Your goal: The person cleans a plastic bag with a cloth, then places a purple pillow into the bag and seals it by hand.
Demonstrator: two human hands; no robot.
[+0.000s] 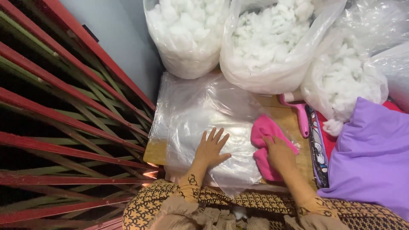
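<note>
My left hand [211, 149] lies flat with fingers spread on a clear plastic bag [200, 115] spread over a wooden board [154, 152]. My right hand [279, 153] grips a pink fabric piece [265, 127] that rests on the board at the bag's right edge. Both sleeves are patterned tan and black.
Three big clear bags of white stuffing [268, 38] stand behind the board. A pink tool handle [301, 117] lies at the right, beside a patterned strip [317, 149] and a purple cloth [370, 153]. A red and green folding gate [64, 123] fills the left.
</note>
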